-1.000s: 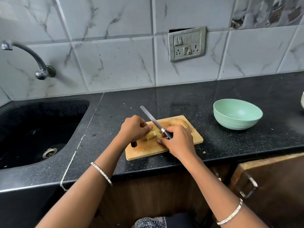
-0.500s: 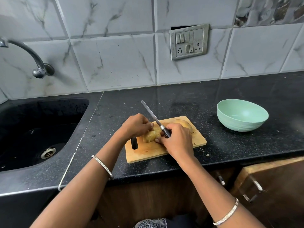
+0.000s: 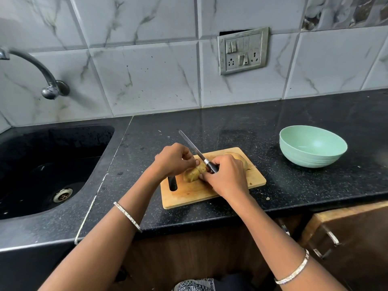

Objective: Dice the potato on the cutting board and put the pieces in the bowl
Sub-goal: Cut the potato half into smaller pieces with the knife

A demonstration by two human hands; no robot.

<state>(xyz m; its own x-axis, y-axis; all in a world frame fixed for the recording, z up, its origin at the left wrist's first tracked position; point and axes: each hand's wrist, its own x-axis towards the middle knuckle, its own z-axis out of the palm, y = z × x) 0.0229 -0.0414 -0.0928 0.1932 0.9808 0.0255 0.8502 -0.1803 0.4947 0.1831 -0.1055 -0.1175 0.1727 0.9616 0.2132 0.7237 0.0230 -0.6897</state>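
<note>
A wooden cutting board [image 3: 189, 196] lies on the black counter. On it sits a yellowish potato piece [image 3: 190, 175], and my left hand [image 3: 173, 159] holds it with curled fingers. My right hand [image 3: 227, 177] grips the black handle of a knife [image 3: 192, 147], whose blade points up and away to the left, crossing the potato. Another potato part [image 3: 241, 158] shows behind my right hand, mostly hidden. The pale green bowl [image 3: 312, 145] stands to the right of the board and looks empty.
A black sink [image 3: 42, 164] with a metal tap [image 3: 48, 80] lies to the left. A switch plate [image 3: 243, 51] is on the tiled wall. Wooden cabinet doors with metal handles [image 3: 327, 242] sit below the counter edge. Small crumbs dot the counter near the board.
My right hand has shifted slightly left and closer to the left hand over the potato. The knife blade stays angled the same way. The view has drifted a little.
</note>
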